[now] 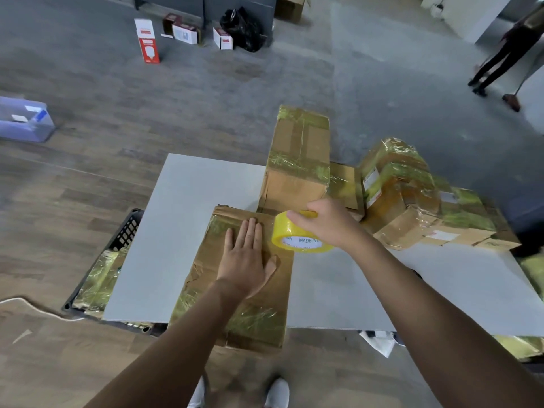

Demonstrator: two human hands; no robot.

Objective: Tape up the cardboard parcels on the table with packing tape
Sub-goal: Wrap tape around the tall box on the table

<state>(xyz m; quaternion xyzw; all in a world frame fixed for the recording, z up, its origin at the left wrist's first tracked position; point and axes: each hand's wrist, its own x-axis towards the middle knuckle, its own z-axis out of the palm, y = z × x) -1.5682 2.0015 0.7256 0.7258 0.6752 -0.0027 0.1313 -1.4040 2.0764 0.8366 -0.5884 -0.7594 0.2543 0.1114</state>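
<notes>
A flat cardboard parcel with bands of yellowish tape lies on the white table and overhangs its near edge. My left hand presses flat on its top, fingers straight. My right hand grips a yellow roll of packing tape at the parcel's right edge. A taller taped box stands just behind. A heap of taped parcels sits at the table's right.
A black crate with wrapped parcels stands on the floor left of the table. More wrapped parcels lie at the right. A person stands far right. Small red and white boxes and a black bag sit on the far floor.
</notes>
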